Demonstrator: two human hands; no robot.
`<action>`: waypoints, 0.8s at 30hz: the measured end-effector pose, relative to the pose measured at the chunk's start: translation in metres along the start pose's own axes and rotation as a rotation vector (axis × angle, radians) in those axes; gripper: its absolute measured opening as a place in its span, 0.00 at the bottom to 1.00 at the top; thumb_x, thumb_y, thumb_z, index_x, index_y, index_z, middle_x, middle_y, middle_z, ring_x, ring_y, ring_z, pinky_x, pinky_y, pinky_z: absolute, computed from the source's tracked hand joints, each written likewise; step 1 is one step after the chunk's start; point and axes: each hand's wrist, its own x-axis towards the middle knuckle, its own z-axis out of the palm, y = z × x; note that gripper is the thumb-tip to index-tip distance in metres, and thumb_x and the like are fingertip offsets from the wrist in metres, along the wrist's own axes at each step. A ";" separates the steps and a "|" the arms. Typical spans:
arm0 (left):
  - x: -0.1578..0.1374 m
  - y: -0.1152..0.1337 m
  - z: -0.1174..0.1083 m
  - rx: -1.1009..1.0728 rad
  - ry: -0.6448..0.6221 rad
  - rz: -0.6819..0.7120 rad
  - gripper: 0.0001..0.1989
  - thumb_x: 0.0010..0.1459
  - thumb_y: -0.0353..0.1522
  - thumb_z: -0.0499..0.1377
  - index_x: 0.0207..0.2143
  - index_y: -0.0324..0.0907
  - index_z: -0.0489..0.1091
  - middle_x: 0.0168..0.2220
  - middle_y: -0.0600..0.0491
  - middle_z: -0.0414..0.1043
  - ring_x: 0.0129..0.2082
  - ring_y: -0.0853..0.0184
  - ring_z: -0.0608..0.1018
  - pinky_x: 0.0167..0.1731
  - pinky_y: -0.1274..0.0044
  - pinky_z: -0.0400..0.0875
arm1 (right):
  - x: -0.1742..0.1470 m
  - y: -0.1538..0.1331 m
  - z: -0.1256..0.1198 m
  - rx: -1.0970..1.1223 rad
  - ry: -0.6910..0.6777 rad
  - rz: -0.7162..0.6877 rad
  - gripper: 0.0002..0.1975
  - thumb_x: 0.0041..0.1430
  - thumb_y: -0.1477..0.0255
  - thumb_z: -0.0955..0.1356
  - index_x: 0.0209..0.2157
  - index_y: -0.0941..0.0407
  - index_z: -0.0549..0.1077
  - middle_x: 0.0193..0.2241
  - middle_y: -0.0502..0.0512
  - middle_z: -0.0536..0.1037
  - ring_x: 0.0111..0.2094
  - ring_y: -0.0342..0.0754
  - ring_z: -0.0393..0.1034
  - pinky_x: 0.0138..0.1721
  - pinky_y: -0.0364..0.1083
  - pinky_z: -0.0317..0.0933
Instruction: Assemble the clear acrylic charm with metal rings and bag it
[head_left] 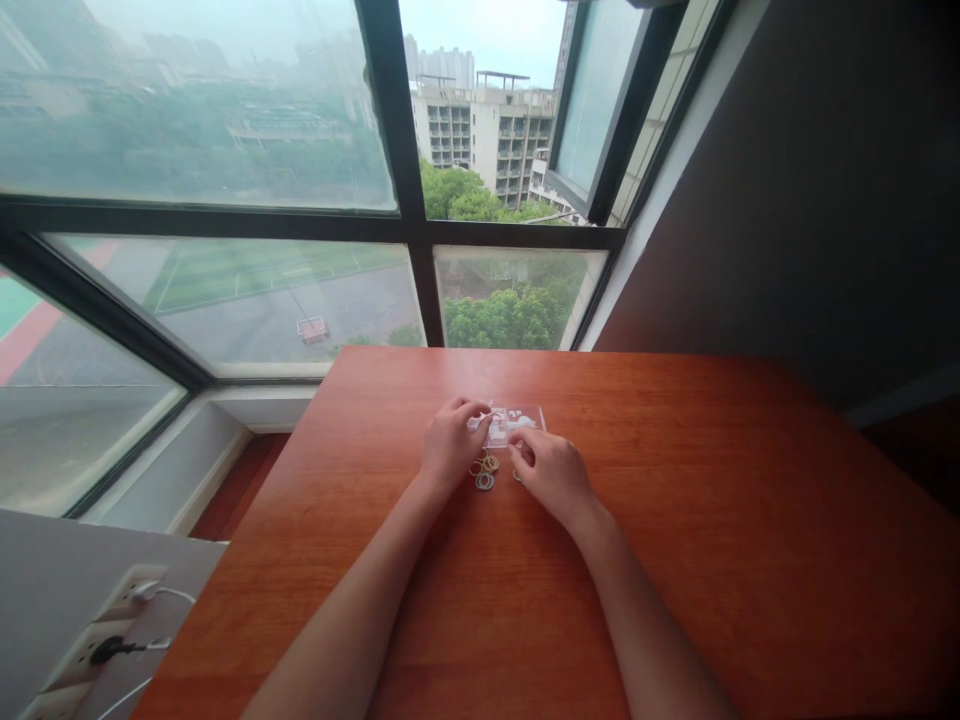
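Observation:
A small clear plastic box point(497, 432) with compartments and white bits inside sits on the table between my two hands. My left hand point(448, 440) is at the box's left side, thumb and fingers pinched on what looks like a small ring point(493, 415). At the near right corner of the box is my right hand point(553, 468), its thumb and index finger brought together; whatever they hold is too small to make out. Several small rings point(485, 481), gold and grey, lie loose on the table just in front of the box. Another ring point(516, 476) is partly covered by my right hand.
The reddish-brown wooden table point(690, 540) reaches up to a dark-framed window point(517, 235), with one pane point(600, 110) swung outward. A dark wall point(825, 200) rises on the right. At lower left, a power socket point(97, 645) with plugged-in cables is on the wall.

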 end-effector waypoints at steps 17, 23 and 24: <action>-0.003 -0.004 -0.010 -0.040 -0.009 -0.019 0.07 0.58 0.30 0.56 0.37 0.44 0.74 0.37 0.54 0.73 0.28 0.70 0.73 0.29 0.78 0.63 | -0.004 -0.014 0.007 -0.083 -0.260 -0.110 0.05 0.60 0.69 0.65 0.35 0.51 0.73 0.31 0.48 0.79 0.31 0.44 0.71 0.28 0.42 0.47; -0.004 -0.001 -0.012 -0.045 -0.014 0.002 0.08 0.57 0.29 0.56 0.37 0.44 0.74 0.35 0.54 0.73 0.28 0.70 0.72 0.29 0.78 0.63 | -0.004 -0.013 0.010 -0.107 -0.278 -0.093 0.06 0.61 0.69 0.64 0.33 0.52 0.73 0.30 0.48 0.79 0.31 0.44 0.71 0.28 0.42 0.48; -0.004 -0.001 -0.013 -0.048 -0.015 0.003 0.08 0.57 0.29 0.56 0.37 0.44 0.74 0.35 0.54 0.72 0.28 0.70 0.72 0.29 0.78 0.63 | -0.003 -0.013 0.009 -0.104 -0.277 -0.089 0.06 0.61 0.69 0.64 0.33 0.52 0.73 0.30 0.48 0.79 0.31 0.44 0.71 0.29 0.42 0.48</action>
